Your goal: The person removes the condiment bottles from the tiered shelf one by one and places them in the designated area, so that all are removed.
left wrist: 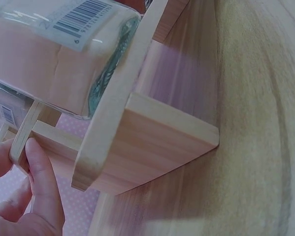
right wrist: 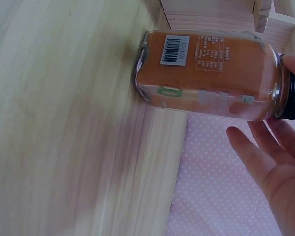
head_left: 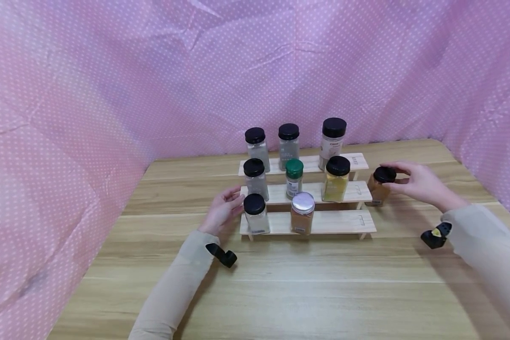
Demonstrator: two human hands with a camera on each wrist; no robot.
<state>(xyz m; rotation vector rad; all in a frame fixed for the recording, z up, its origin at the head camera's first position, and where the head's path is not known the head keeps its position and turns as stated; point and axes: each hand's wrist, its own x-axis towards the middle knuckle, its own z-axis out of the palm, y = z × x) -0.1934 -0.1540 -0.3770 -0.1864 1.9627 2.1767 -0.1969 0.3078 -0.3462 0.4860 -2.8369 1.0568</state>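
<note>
A three-tier wooden spice rack (head_left: 342, 221) stands on the table with glass spice jars on every tier. My left hand (head_left: 221, 211) is at its left end; in the left wrist view, thumb and finger pinch the end of a shelf board (left wrist: 20, 145). To the right of the rack, my right hand (head_left: 422, 184) holds a spice jar of orange-brown powder (right wrist: 206, 73) by its black lid (head_left: 384, 174). That jar is upright beside the rack; whether its base touches the table is unclear. Its barcode label (right wrist: 175, 50) shows in the right wrist view.
Front tier: a black-lidded jar (head_left: 256, 217) and a silver-lidded jar (head_left: 302, 217). Middle tier: a green-capped jar (head_left: 294, 182) between a grey jar (head_left: 257, 184) and a yellow one (head_left: 335, 185). Three black-lidded jars fill the back tier. A pink dotted cloth (head_left: 195, 85) hangs behind the table.
</note>
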